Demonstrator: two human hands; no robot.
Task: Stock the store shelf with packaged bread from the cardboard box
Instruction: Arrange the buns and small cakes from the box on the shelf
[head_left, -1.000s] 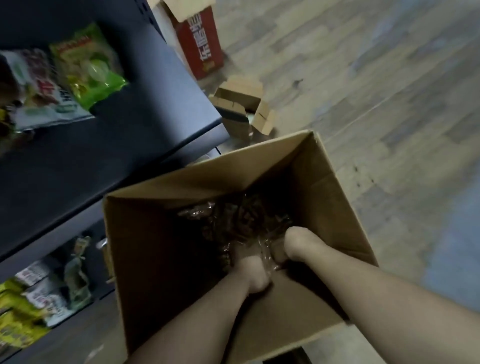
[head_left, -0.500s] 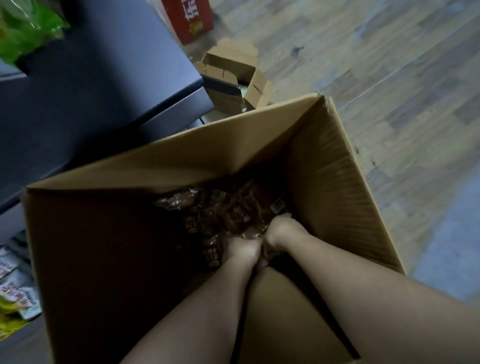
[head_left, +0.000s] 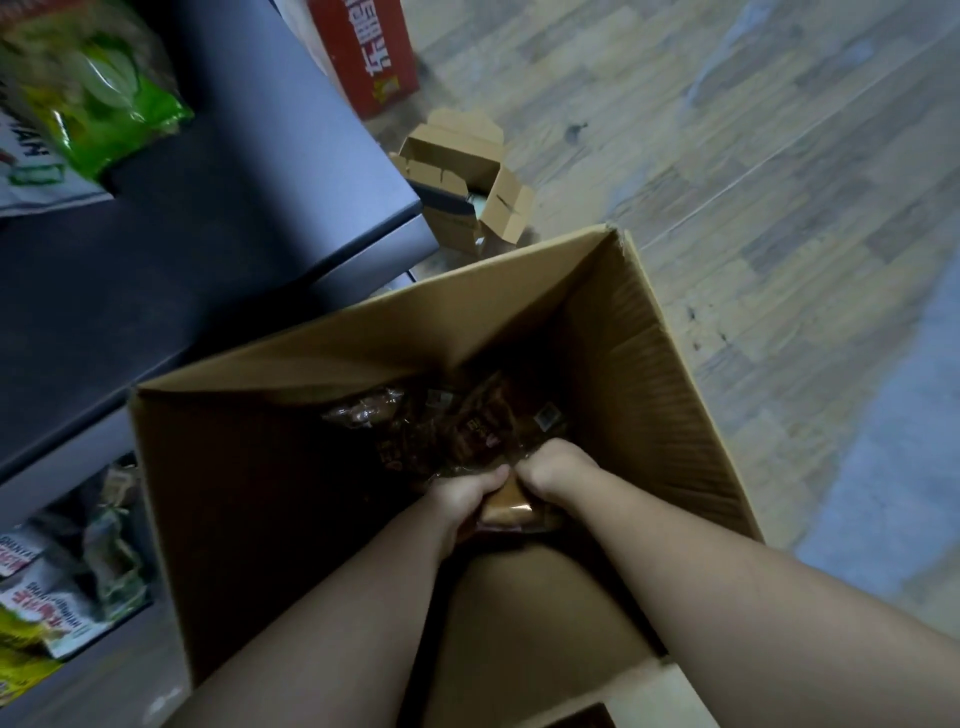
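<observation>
A large open cardboard box (head_left: 649, 364) stands on the floor below me, with several clear-wrapped bread packages (head_left: 447, 426) lying dark at its bottom. Both my arms reach down into it. My left hand (head_left: 462, 499) and my right hand (head_left: 556, 470) sit side by side and grip one bread package (head_left: 506, 506), whose tan loaf shows between them near the box's near wall. The dark store shelf (head_left: 234, 218) is to the left of the box.
Green and white snack bags (head_left: 93, 98) lie on the upper shelf; more bags (head_left: 47, 613) fill the lower shelf at the left. A small open carton (head_left: 467, 192) and a red printed box (head_left: 369, 52) stand on the wooden floor beyond the big box.
Both hands have lifted a little with the package, so the tan loaf now shows between them. The camera has shifted, bringing the shelf bags back into view.
</observation>
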